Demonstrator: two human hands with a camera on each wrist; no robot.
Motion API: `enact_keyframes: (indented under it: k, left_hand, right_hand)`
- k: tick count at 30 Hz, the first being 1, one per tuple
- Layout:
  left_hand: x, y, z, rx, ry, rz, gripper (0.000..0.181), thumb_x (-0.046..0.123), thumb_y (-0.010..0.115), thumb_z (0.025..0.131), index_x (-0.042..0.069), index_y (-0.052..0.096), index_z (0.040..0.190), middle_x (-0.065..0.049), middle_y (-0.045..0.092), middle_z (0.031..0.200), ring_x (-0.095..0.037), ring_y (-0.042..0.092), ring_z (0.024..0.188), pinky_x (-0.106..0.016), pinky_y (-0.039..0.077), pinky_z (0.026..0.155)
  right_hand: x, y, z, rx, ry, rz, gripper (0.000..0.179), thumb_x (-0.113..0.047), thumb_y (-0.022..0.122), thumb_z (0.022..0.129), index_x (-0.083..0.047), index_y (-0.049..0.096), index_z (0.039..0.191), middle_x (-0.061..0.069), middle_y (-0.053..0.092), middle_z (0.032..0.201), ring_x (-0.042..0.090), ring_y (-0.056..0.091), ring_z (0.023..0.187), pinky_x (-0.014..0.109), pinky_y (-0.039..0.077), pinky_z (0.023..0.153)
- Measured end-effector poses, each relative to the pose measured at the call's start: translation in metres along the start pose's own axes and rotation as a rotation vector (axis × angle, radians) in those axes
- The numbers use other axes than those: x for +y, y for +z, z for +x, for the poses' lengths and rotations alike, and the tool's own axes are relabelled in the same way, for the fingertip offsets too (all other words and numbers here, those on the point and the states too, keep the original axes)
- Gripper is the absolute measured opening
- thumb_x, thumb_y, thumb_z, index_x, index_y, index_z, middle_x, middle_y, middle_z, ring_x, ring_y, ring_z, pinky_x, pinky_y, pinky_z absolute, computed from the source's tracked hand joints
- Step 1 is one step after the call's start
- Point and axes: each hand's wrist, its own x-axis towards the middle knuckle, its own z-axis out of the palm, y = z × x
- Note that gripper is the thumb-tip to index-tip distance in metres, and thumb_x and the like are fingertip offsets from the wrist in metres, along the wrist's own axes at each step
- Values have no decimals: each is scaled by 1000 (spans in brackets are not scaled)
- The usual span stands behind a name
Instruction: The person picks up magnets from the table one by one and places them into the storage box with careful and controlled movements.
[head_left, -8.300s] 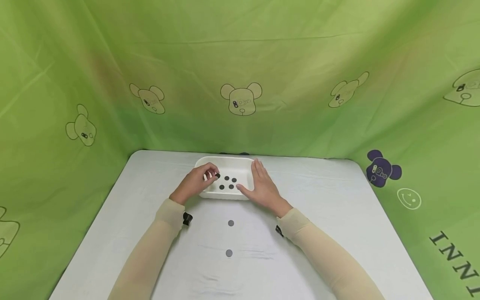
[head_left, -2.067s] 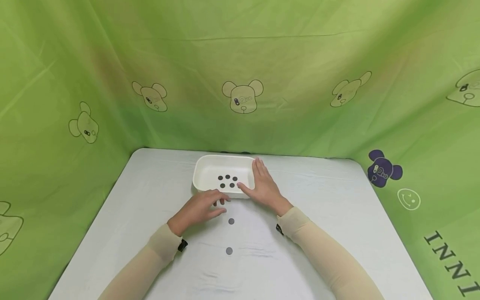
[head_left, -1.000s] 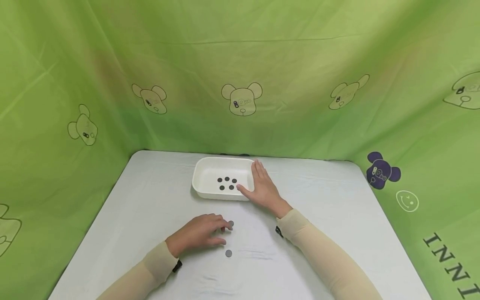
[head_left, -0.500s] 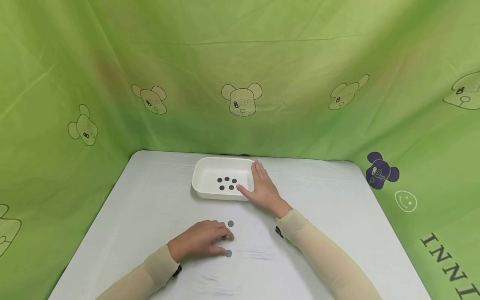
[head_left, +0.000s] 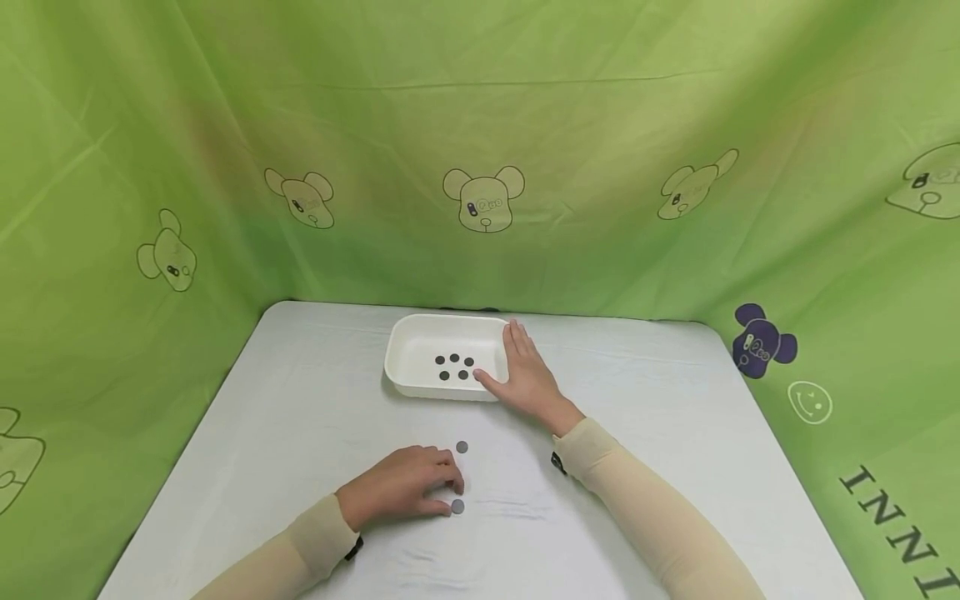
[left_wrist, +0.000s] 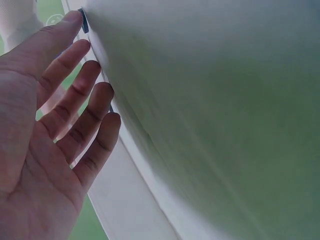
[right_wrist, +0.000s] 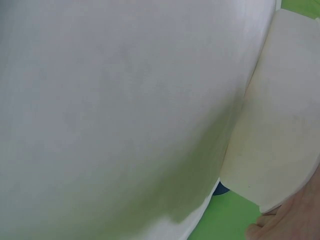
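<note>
A white rectangular tray (head_left: 420,389) stands near the table's back edge, with several small dark discs (head_left: 454,358) lying flat inside. My right hand (head_left: 531,382) rests on its right end, fingers straight along the rim and thumb over the front corner. In the right wrist view, part of that hand (right_wrist: 295,215) shows beside the tray's outer wall (right_wrist: 275,110). Two grey discs lie on the table in front: a farther disc (head_left: 462,447) and a nearer disc (head_left: 457,506). My left hand (head_left: 405,485) reaches the nearer one, thumb tip at its edge, fingers loosely bent and apart from the thumb.
A white cloth-covered table (head_left: 637,400) bears everything. Green curtains (head_left: 360,108) printed with bear heads stand around its back and sides. Faint creases (head_left: 513,506) run across the cloth right of the nearer disc.
My left hand has let go of a disc in the tray, come out over the front rim, passed the farther disc and come down to the nearer one. My right hand has stayed in place.
</note>
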Motion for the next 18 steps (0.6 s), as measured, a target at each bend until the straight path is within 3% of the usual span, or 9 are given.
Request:
enact_keyframes:
  k: [9,18]
  left_hand:
    - [8,-2,0,13,40,47,19,34,87,92,29,76,106,16,65,105,-2,59,88,-19,50,82]
    - [10,0,0,12,39,95,12,36,83,96,30,75,103,18,65,105,-1,59,90,-16,48,81]
  right_hand:
    - [0,2,1,0,2,-9,111,-69,55,102,6,7,169,24,5,178,37,3,166,44,10,135]
    - [0,0,0,-2,5,-1,110,-69,54,102,5,7,169,21,1,179,36,4,166,44,10,135]
